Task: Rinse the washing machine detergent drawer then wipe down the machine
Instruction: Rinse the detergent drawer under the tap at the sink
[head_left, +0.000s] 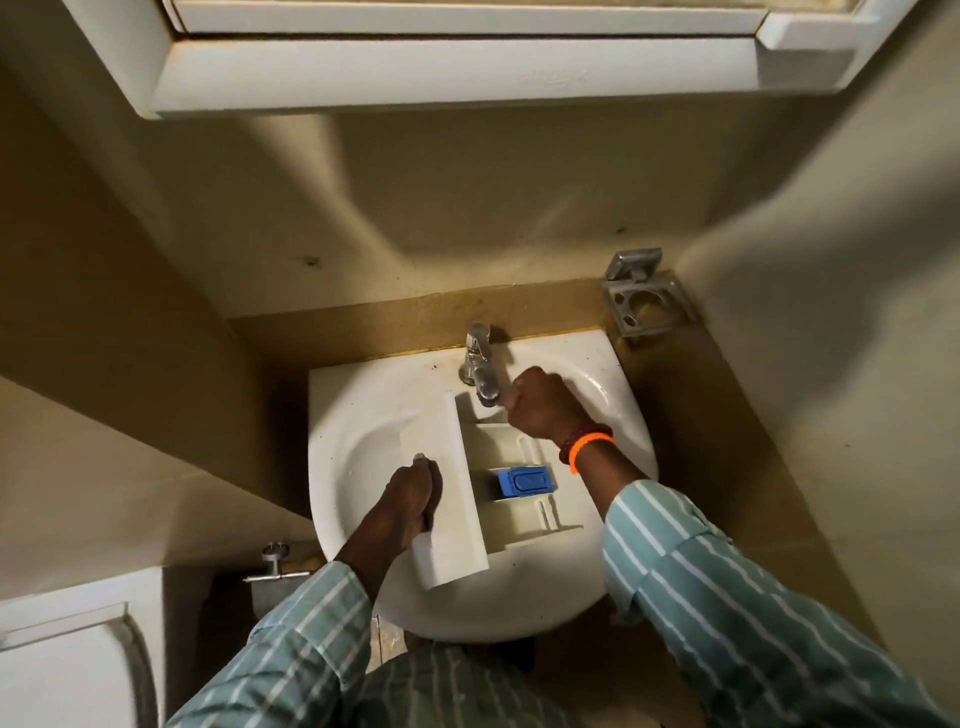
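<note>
Nearest the camera are two forearms in teal sleeves with thin white stripes (727, 582), reaching forward over a white ceramic wash basin (358, 415). The white plastic detergent drawer (519, 499) lies across the bowl of the basin, its long flat front panel to the left and its open compartments to the right. A blue rectangular plastic insert (523, 481) sits in one of the middle compartments.

The left hand (413, 493) grips the front panel from the left side, fingers curled round its edge, so the drawer extends to the right of that hand. The right hand (543, 402) is over the far end of the drawer, just beside the spout; its fingers are curled, but what they hold, if anything, cannot be told. Orange and dark red bands (587, 447) circle the right wrist.

Beyond the hands, a chrome tap (480, 364) rises from the back rim of the basin, its spout above the drawer's far compartment. To the right, a grey metal wall holder (647, 299) is fixed in the corner. Above, a white cabinet (457, 67) overhangs the beige wall.
</note>
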